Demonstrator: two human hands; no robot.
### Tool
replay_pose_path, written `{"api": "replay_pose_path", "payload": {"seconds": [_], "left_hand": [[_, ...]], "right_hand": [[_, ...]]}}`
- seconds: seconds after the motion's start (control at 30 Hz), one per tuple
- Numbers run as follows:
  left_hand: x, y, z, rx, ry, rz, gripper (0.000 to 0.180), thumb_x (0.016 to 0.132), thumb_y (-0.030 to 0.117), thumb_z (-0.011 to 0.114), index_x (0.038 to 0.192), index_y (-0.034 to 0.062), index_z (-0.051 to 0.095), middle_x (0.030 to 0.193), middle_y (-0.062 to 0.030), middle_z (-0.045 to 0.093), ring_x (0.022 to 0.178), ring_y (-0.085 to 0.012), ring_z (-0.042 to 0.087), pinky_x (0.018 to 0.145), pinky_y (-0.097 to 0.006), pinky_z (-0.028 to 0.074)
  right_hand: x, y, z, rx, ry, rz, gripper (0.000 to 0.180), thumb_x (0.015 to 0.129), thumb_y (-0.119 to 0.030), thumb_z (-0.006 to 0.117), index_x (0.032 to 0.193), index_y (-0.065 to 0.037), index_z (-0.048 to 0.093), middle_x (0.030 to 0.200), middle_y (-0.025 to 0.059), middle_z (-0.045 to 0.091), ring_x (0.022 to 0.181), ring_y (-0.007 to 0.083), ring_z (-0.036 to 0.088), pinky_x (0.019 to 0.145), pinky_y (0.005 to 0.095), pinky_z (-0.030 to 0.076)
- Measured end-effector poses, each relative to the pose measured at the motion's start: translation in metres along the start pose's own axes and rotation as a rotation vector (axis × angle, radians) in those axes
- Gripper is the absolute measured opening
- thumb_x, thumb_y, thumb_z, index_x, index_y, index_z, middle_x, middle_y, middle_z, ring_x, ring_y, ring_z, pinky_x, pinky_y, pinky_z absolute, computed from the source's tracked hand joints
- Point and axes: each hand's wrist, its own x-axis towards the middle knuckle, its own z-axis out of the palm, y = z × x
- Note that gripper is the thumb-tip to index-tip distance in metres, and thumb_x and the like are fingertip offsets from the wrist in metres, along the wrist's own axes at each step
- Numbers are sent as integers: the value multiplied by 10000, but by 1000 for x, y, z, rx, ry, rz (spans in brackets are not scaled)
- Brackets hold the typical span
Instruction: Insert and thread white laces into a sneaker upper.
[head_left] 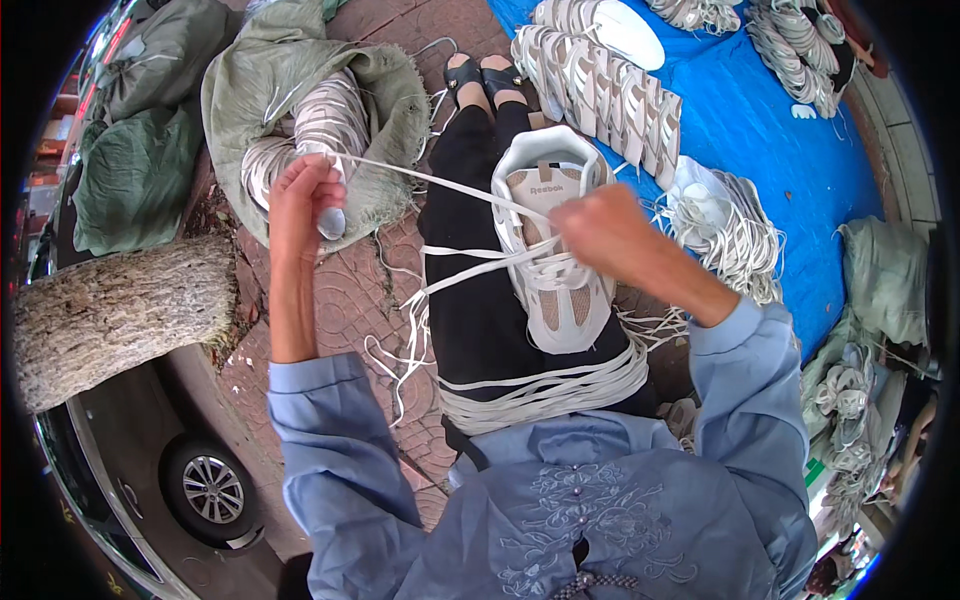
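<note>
A white-and-beige shoe upper (565,312) lies on my lap, its heel opening away from me and its toe toward me. White lace crosses its eyelet area, and loose ends trail off to the left. My left hand (308,187) is raised to the left of the shoe, fingers pinched on a white shoelace (430,178). That lace stretches taut across to my right hand (607,226), which is closed in a slightly blurred fist over the shoe's right side. A bundle of white laces (545,392) is draped across my thighs.
Ahead on the left, an open green sack (385,95) holds stacked shoe uppers (330,115). More uppers (605,95) lie in a row on a blue tarp (750,95) at right. A tree trunk (125,315) and parked car (170,480) are at left.
</note>
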Motion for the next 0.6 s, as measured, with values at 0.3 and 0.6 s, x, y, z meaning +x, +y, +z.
{"api": "replay_pose_path", "payload": {"seconds": [0.3, 0.6], "left_hand": [[41, -66, -75, 1845, 214, 239, 182, 817, 189, 441, 810, 65, 574, 734, -150, 608, 653, -333, 596, 574, -417, 479], [-125, -42, 132, 1116, -221, 856, 208, 628, 100, 631, 795, 37, 524, 690, -65, 504, 606, -208, 505, 509, -320, 426]], "right_hand": [[-61, 183, -56, -368, 276, 541, 79, 681, -152, 534, 623, -100, 529, 604, 80, 572, 555, 270, 566, 457, 393, 424], [-26, 23, -35, 430, 300, -92, 240, 523, 11, 663, 736, -66, 582, 793, 42, 594, 790, 208, 553, 669, 318, 452]]}}
